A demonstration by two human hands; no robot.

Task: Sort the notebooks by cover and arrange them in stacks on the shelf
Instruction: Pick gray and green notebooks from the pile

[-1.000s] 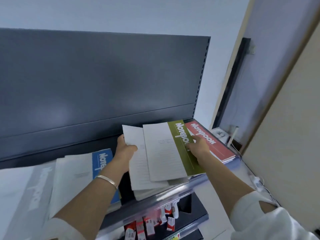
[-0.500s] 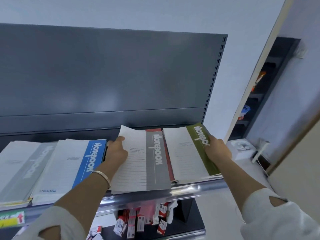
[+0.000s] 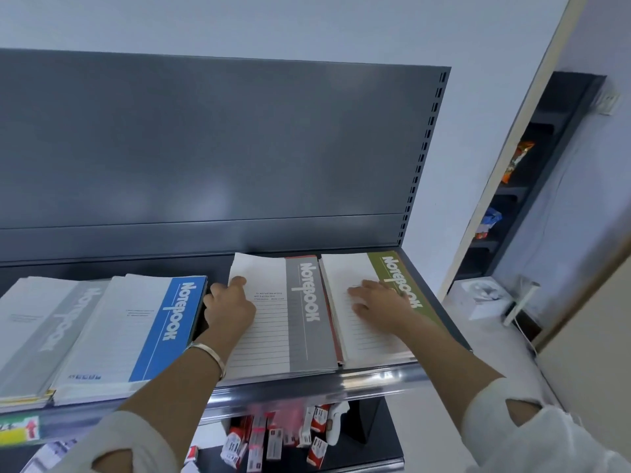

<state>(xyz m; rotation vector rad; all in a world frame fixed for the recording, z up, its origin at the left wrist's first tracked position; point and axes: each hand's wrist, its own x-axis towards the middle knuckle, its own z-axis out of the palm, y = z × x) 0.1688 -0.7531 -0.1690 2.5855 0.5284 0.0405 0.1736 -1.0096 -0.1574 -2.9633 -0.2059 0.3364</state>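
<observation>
Green-spined notebook [image 3: 392, 285] lies flat at the right end of the shelf [image 3: 358, 378]. The right hand [image 3: 379, 298] presses on it with fingers straight and spread, likely pinning the stack square. Tight beside it, the grey-spined notebook [image 3: 307, 312] tops a pile with red covers [image 3: 336, 339] peeking out beneath, so that pile looks unsorted. The left hand [image 3: 232, 305] curls round its left edge, apparently to line it up. Further left sit the blue-spined stack [image 3: 167, 322] and a second grey stack [image 3: 44, 326].
</observation>
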